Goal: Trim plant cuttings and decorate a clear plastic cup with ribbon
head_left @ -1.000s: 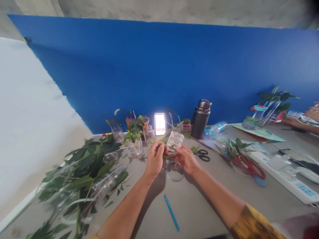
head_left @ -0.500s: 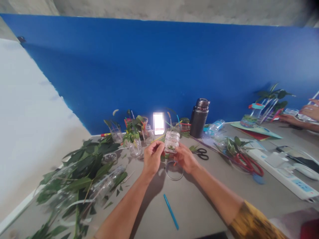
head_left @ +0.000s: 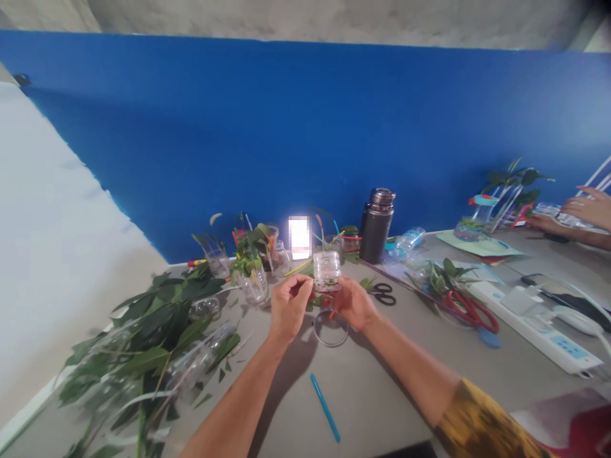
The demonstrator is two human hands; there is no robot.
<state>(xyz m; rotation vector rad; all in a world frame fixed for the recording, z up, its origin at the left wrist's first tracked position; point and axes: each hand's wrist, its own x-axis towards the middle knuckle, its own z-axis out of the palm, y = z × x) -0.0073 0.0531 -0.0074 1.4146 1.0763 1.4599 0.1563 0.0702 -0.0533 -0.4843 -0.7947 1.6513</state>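
Observation:
A small clear ribbed plastic container with bits of green near its bottom is held up between my two hands. My left hand pinches its lower left side with thumb and fingers. On its lower right side, my right hand grips it too. Just below them a clear round ring lies on the grey table. Nearer to me rests a blue straw. Behind the container stands a bright, blurred-out screen.
Leafy cuttings heap up at the left beside jars of plants. A black thermos, black scissors, red-handled scissors and a white power strip stand or lie rightward. Another person's hands show far right.
The container has tilted more upright between my hands, which keep their grip. The whole view has shifted slightly, moving most things a little left. The other person's upper hand has shifted.

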